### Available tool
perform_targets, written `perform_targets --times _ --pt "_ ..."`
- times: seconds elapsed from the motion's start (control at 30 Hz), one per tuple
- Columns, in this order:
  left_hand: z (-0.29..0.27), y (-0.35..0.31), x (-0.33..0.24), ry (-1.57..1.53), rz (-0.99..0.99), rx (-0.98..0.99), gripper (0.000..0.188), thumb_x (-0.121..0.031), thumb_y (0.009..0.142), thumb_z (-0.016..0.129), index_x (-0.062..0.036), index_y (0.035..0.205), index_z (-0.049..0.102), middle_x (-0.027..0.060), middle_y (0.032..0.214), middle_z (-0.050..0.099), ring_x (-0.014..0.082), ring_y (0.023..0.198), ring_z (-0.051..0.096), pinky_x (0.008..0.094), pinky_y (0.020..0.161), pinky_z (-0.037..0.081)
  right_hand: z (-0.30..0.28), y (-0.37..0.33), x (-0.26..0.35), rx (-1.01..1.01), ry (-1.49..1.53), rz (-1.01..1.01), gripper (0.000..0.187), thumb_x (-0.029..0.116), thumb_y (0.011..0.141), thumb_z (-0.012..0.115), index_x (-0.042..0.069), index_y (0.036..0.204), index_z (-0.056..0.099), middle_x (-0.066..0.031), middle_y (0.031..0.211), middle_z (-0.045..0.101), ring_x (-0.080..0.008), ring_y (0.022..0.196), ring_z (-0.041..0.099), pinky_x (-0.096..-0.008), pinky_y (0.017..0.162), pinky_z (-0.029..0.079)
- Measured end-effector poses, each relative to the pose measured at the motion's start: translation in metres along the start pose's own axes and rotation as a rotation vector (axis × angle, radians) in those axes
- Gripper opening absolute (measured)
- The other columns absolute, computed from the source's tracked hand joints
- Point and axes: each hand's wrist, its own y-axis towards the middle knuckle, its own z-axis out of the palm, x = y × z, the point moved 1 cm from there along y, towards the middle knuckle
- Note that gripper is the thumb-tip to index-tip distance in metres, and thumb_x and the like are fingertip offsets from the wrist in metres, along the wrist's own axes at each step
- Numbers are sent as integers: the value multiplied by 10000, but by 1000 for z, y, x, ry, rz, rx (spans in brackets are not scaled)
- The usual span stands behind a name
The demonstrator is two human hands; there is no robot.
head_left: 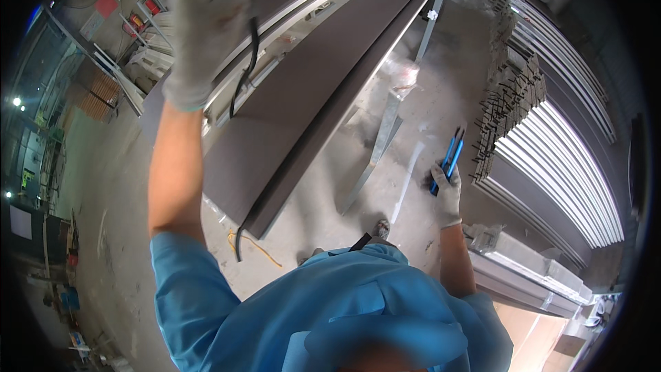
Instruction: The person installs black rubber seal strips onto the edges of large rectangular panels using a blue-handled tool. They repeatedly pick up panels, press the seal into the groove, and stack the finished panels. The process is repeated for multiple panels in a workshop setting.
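Note:
My left hand (206,24), in a grey work glove, is raised high and closed on a black rubber strip (246,69) that hangs down from the fist. Below it lies a long dark brown frame panel (323,89), slanting from the upper right to the lower left. Another length of the black strip (238,242) curls out from the panel's lower end. My right hand (447,193), also gloved, hangs low at the right and grips blue-handled pliers (449,158) pointing upward. I wear a blue short-sleeved shirt.
Stacked white and dark metal profiles (564,172) fill the right side, with a bundle of short dark pieces (506,107) at their end. A thin metal bar (382,145) and a yellow cord (258,244) lie on the dusty concrete floor. Shelving and clutter stand at the far left.

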Motion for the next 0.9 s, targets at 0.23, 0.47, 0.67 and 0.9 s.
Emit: perform_targets --times 0.23,0.47,0.67,0.9 --pt "231 64 -94 -264 64 69 265 -138 864 720 -62 1107 648 79 893 669 189 712 632 320 648 508 35 134 95 376 415 -145 360 88 907 706 84 1247 585 -13 887 636 -139 717 597 -306 672 505" --pt "326 69 -126 -370 144 470 226 -150 889 658 -63 1091 604 136 870 667 303 733 709 403 578 578 72 193 139 955 634 -246 430 244 1010 579 68 1386 469 -65 1295 556 -123 1133 537 -266 949 448" --pt "272 40 45 -228 111 368 380 -279 935 669 -66 1246 617 165 1044 680 307 968 672 369 835 523 62 290 205 730 719 -254 275 280 980 647 88 1162 572 -63 994 630 -66 735 533 -197 535 402" --pt "271 15 185 -572 -828 210 144 -91 942 681 1 1052 673 19 748 588 69 622 533 233 548 440 139 442 260 398 213 -285 273 247 998 629 30 1152 568 -66 989 656 -74 645 518 -213 516 420"
